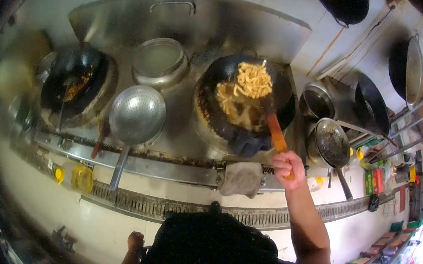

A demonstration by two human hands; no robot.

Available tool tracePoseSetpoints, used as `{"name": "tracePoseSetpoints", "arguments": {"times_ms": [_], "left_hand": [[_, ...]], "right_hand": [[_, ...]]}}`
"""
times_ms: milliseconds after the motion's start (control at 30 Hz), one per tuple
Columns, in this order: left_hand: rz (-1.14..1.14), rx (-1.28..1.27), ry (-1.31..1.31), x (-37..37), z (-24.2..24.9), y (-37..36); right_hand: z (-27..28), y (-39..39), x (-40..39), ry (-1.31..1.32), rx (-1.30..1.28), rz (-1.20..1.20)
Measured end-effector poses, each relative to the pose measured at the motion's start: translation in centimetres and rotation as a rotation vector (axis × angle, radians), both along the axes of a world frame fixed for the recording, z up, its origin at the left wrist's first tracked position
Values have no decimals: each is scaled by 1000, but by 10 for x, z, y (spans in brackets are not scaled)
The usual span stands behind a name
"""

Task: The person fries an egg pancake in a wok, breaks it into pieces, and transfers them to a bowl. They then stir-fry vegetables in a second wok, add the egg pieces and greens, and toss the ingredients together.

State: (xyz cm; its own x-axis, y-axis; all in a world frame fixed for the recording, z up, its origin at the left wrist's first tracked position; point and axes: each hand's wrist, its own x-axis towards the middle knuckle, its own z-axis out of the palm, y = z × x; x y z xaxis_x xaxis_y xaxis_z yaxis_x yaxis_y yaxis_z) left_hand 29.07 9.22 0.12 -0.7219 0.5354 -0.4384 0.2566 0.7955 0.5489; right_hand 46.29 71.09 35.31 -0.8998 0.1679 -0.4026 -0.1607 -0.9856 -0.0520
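Noodles point(253, 81) ride up on the ladle point(272, 123) above the wok point(223, 125) — a tossing step, I judge — right hand point(288, 166) clenched on its orange handle near the wok's front rim, left hand point(135, 240) low, grip unreadable — next calls for a steady tip back in.

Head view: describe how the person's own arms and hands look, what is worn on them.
The right hand is bare, with no glove, ring or watch visible, and the forearm behind it is uncovered, no sleeve showing. The left hand also looks bare, though it is dim and partly hidden by the dark top.
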Motion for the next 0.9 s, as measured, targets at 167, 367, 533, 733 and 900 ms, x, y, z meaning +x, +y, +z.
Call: {"name": "tracePoseSetpoints", "arguments": {"times_ms": [167, 367, 533, 733, 900], "left_hand": [[-527, -531, 198, -4, 16, 24], [-447, -257, 306, -9, 27, 19], [-478, -488, 162, -7, 28, 20], [-399, -507, 97, 4, 24, 24], [-359, -418, 143, 10, 2, 8]], "right_hand": [[-27, -1, 3, -166, 238, -7], [-38, 22, -18, -28, -152, 66], [-24, 19, -8, 92, 79, 150], [-36, 14, -3, -110, 161, 59], [-36, 18, 12, -27, -56, 83]]}}
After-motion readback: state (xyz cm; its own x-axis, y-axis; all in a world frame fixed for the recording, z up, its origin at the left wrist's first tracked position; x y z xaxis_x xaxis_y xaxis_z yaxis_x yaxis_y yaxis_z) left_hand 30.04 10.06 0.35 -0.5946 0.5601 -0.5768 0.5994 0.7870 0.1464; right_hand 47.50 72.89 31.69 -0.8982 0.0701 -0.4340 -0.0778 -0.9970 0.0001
